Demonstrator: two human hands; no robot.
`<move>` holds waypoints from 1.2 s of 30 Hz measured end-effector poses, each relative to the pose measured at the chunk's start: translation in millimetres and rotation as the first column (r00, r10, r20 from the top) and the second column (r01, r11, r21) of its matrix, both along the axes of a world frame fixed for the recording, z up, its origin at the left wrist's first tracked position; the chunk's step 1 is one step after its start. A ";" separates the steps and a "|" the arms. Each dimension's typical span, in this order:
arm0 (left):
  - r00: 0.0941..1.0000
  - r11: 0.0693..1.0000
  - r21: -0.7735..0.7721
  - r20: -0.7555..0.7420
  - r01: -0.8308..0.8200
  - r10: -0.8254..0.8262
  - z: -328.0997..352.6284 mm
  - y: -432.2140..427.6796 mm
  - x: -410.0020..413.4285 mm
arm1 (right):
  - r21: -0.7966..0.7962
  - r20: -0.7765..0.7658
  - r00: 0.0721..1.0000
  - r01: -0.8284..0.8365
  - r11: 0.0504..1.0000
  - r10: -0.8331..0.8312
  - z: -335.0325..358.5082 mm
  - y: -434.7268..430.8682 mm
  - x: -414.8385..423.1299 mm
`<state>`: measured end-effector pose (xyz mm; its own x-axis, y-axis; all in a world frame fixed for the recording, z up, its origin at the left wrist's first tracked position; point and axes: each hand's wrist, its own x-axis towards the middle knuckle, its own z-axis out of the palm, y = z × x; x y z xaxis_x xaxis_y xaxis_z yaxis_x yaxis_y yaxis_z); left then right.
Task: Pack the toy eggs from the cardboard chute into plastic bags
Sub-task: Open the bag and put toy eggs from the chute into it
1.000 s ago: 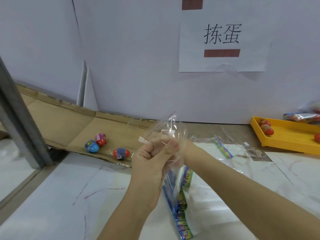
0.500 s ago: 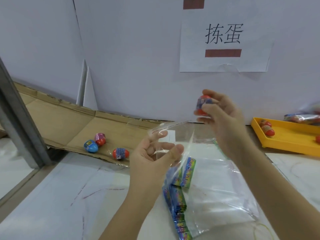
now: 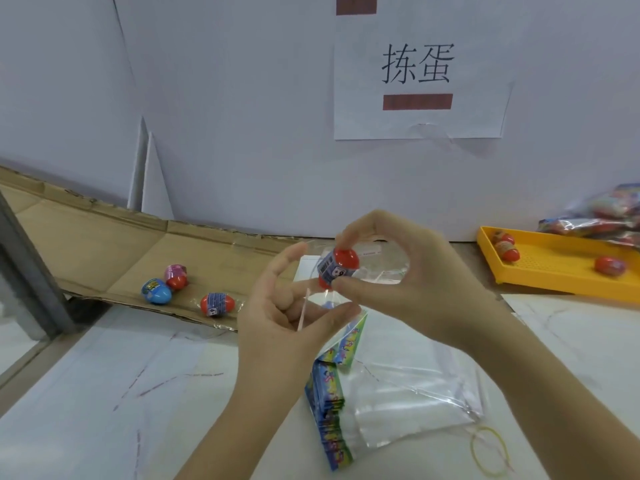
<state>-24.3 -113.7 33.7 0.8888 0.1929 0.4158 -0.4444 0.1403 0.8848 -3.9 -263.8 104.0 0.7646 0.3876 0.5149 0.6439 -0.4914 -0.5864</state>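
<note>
Where the white table (image 3: 86,393) lies nearest us, we find a yellow rubber band (image 3: 490,455) just beside a stack of flat bags (image 3: 391,403) with coloured headers. Beyond our hands, the cardboard chute (image 3: 104,247) carries three loose eggs: a red egg (image 3: 216,304), a blue egg (image 3: 156,293) and a pink egg (image 3: 176,276), the last two touching. Far right, a yellow tray (image 3: 554,271) holds a few more eggs, with filled bags (image 3: 602,220) at its back edge. A paper sign (image 3: 420,74) hangs on the wall. Our left hand (image 3: 291,320) pinches the rim of a clear bag (image 3: 379,271) between thumb and curled fingers, holding its mouth apart. Our right hand (image 3: 422,271) clamps a red toy egg (image 3: 337,271) between thumb and forefinger, at the bag's mouth.
</note>
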 end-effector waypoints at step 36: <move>0.990 0.953 -0.294 -0.104 0.065 -0.100 16.5 38.6 14.2 | 0.624 -0.505 0.844 0.213 0.752 0.180 -63.8 28.3 57.1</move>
<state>-10.1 -75.0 50.3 0.9454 0.2137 0.2462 -0.3173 0.4299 0.8453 53.2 -235.5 40.2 0.9813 0.1027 0.1627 0.1503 0.1188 -0.9815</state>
